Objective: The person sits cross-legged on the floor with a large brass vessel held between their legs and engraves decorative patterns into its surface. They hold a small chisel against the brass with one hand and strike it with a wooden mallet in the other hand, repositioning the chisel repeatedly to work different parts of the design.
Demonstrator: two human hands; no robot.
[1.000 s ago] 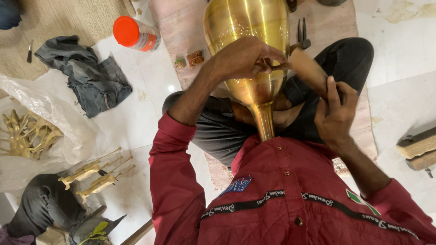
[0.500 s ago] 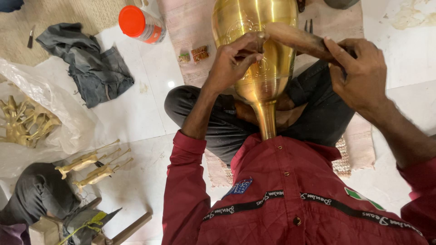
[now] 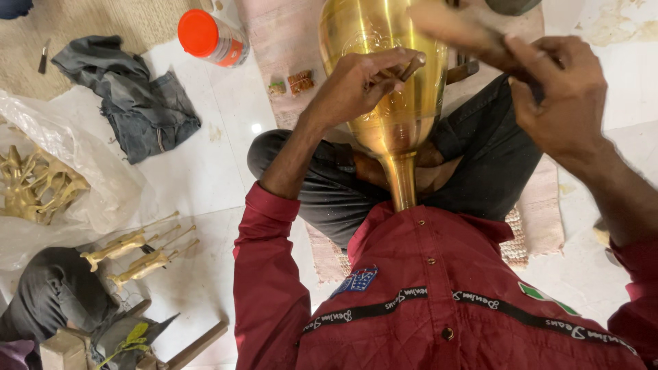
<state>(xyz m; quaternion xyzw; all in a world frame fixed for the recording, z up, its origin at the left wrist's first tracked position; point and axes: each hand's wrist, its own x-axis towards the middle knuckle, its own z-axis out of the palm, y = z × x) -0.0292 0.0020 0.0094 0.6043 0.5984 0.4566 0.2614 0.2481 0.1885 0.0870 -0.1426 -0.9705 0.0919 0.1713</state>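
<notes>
Right hand [image 3: 565, 103] now raised, gripping wooden mallet [image 3: 459, 31]; left hand [image 3: 356, 85] pinching punch [image 3: 410, 66] against brass vase [image 3: 391, 89], mid-chasing.

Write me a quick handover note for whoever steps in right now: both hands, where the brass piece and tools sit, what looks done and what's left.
Left hand: pinches a small dark punch tip-down against the brass vase.
Right hand: closed grip on a wooden striker, raised above the punch and blurred.
Vase: lying across the lap, narrow neck toward the chest.
Done: faint engraved pattern shows on the vase body by the punch.
Left: cannot tell how much surface remains.
Nearby: brass figurines, orange-lidded jar, grey cloth on the floor.
</notes>
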